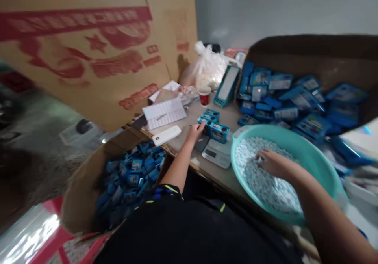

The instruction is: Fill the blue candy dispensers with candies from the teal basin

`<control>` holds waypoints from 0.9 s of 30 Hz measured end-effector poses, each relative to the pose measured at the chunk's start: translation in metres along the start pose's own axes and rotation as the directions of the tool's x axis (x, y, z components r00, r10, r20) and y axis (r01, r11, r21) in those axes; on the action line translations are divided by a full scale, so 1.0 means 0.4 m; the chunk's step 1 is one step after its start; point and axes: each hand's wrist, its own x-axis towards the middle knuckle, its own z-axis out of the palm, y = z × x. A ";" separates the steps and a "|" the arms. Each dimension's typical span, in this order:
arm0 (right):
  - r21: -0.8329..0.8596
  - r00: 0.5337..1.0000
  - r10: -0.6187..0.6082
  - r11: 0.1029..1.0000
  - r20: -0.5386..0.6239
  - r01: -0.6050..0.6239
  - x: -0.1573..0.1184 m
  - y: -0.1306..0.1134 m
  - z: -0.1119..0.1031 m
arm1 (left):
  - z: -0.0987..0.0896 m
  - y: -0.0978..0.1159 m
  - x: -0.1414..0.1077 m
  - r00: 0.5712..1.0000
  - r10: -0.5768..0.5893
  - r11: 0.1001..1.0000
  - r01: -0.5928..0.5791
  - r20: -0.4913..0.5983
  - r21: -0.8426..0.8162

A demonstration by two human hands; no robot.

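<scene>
The dark shirt [189,232] of the wearer lies nearest, filling the view at six o'clock. From its left shoulder the left forearm reaches up toward one o'clock, nearly straight at the wrist, and the left hand [195,132] sits near the middle of the view, back upward, fingers bent. Its fingertips meet the near left side of a cluster of small blue boxes [219,133]; whether they grasp one or only touch it, I cannot tell.

The right forearm comes in from four o'clock, slanting toward ten. The right hand [270,162] is palm down inside the turquoise basin [313,142], fingers curled down into the small pale-blue and white pieces [285,193]. Whether it is clenched on any of them is hidden.

The basin stands on the worktop [189,108] at four o'clock. The scale [217,153] is between it and the left hand, at the hand's four o'clock, with the front small box right at its far edge. The white phone [167,135] lies at the left hand's nine o'clock, lined papers [165,113] at its ten, and a red cup [204,95] at its twelve. At two o'clock in the view, a large open carton [295,51] holds many blue packs [286,113]; another open carton [79,193] at eight o'clock, below the worktop, holds a heap of blue packets [134,179].
</scene>
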 end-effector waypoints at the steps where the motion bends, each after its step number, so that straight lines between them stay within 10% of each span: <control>1: 0.001 0.999 0.036 0.999 0.029 -0.036 -0.002 -0.011 -0.013 | 0.003 -0.002 0.009 1.000 0.004 1.000 -0.004 0.014 0.005; 17: 0.049 0.990 0.123 0.991 0.072 -0.127 -0.014 -0.046 -0.075 | 0.008 -0.007 0.028 0.992 0.091 0.995 -0.087 -0.086 0.053; 22: 0.050 0.986 0.132 0.989 0.102 -0.138 0.002 -0.036 -0.059 | 0.007 0.058 -0.059 0.812 0.443 0.896 -0.390 -0.381 0.210; 27: 0.055 0.984 0.152 0.986 0.089 -0.157 0.009 -0.042 -0.050 | 0.085 0.153 -0.122 0.750 0.646 0.755 -0.601 -0.142 0.261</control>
